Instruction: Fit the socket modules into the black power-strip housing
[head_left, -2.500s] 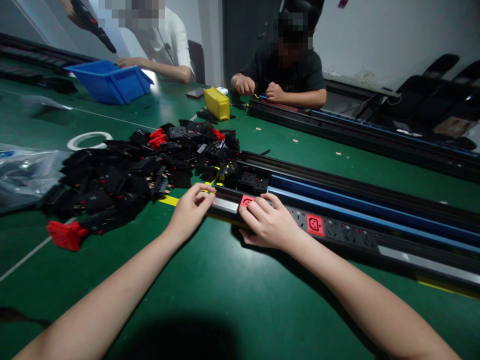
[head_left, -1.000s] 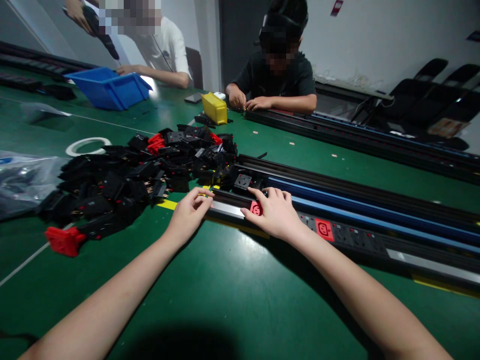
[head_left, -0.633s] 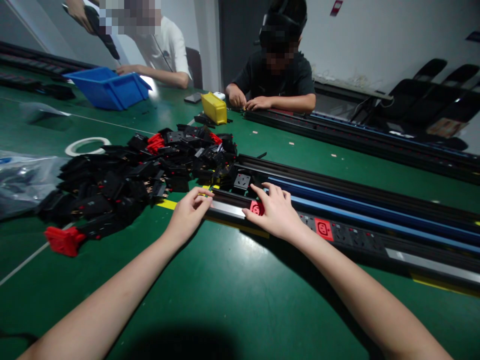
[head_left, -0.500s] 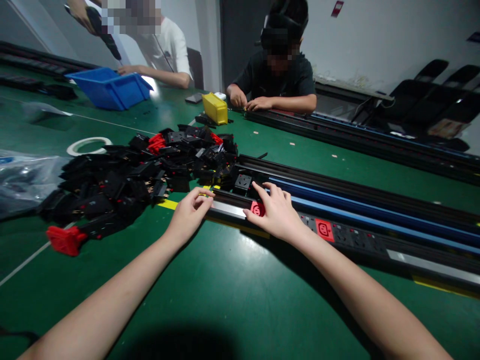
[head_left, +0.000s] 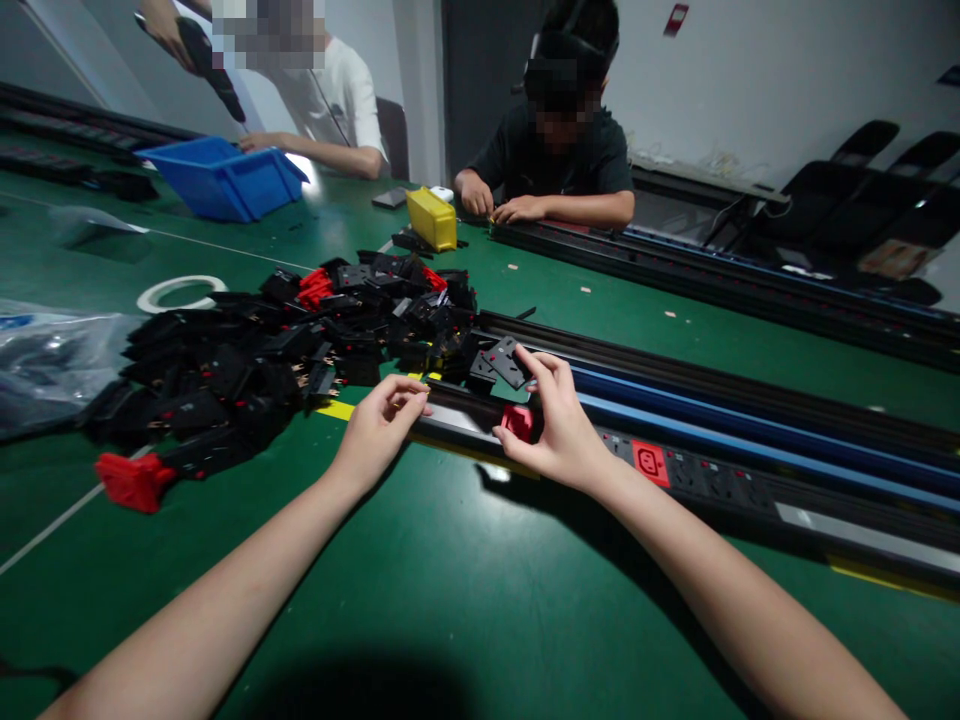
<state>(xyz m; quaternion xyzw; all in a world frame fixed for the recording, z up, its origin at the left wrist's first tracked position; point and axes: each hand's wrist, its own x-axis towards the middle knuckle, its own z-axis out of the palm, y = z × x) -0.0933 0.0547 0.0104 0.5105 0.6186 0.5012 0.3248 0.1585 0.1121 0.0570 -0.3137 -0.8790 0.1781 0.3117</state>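
Note:
In front of me lies a long black power strip (head_left: 724, 475) with socket modules and silver label plates along it. My left hand (head_left: 381, 425) is closed at its left end, with thumb and index finger pinching the housing. Over the strip, my right hand (head_left: 559, 425) has its thumb and fingers around a red socket module (head_left: 517, 422), which looks tilted. A black socket module (head_left: 506, 362) leans at an angle by my right index fingertip. Another red socket (head_left: 649, 463) sits in the strip to the right. My right fingers partly hide the red module.
To the left is a heap of black socket modules (head_left: 217, 370), with a red piece (head_left: 135, 482) beside it. Blue-edged rails (head_left: 675, 425) lie behind the strip. Farther off are a yellow box (head_left: 433, 219), a blue bin (head_left: 225, 185), a tape roll (head_left: 180, 293) and two people working.
The red socket module under my right hand has tilted from lying face-up. The nearby black module has shifted and tipped, and my right fingers have moved slightly. My left hand stays at the strip's end.

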